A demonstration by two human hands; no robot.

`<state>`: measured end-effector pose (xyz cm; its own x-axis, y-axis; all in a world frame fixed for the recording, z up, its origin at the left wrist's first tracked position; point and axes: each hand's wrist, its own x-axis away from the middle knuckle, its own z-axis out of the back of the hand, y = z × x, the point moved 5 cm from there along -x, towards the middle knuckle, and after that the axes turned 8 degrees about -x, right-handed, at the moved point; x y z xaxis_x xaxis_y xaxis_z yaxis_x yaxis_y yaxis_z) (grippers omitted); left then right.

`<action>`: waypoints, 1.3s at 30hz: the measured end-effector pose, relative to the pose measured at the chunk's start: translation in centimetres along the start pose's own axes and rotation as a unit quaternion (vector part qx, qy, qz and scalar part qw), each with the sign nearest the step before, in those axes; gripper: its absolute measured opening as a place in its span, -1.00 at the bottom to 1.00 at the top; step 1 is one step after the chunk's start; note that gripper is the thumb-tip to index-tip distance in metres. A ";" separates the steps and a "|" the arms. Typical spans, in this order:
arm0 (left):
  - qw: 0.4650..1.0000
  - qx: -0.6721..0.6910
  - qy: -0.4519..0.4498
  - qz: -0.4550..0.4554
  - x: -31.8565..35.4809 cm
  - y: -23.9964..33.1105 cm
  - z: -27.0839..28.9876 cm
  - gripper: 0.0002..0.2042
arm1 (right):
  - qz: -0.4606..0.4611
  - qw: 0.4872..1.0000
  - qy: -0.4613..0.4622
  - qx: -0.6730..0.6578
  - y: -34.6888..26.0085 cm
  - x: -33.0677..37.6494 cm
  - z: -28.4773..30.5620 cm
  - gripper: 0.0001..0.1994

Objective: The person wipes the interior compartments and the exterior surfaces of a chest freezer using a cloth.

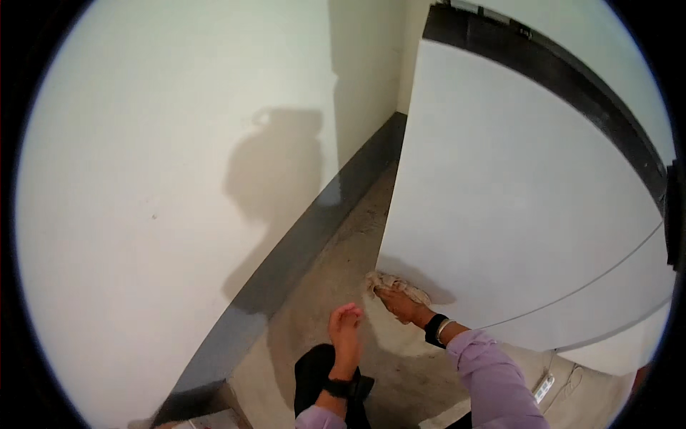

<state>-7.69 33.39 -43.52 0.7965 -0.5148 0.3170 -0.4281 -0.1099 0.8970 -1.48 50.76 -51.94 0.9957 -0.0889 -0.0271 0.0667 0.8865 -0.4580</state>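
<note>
My right hand (404, 306) is closed on a crumpled tan cloth (393, 282). It presses the cloth against the lower left corner of a tall white panel (514, 179), which looks like the side of a large appliance or cabinet. My left hand (345, 330) is raised over the floor, left of the cloth and apart from it. Its fingers are loosely bent, and nothing shows in them. Purple sleeves cover both my forearms, with a dark band at each wrist.
A pale wall (179, 143) with a dark grey skirting band (286, 243) runs along the left. Bare concrete floor (321, 279) lies between wall and panel. A white power strip (544, 388) with a cable rests at the lower right. Dark trim (550, 68) lines the panel's top.
</note>
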 end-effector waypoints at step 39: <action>0.942 0.079 -0.170 -0.278 5.4 26.1 -18.9 -0.65 | -0.031 0.692 0.492 0.527 -26.2 19.6 54.6 -0.60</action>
<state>-6.48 43.81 -12.54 0.7454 -0.5797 -0.3292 -0.0641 -0.5538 0.8302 19.78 50.64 8.04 0.4973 0.0521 -0.8660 0.6333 0.6605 0.4034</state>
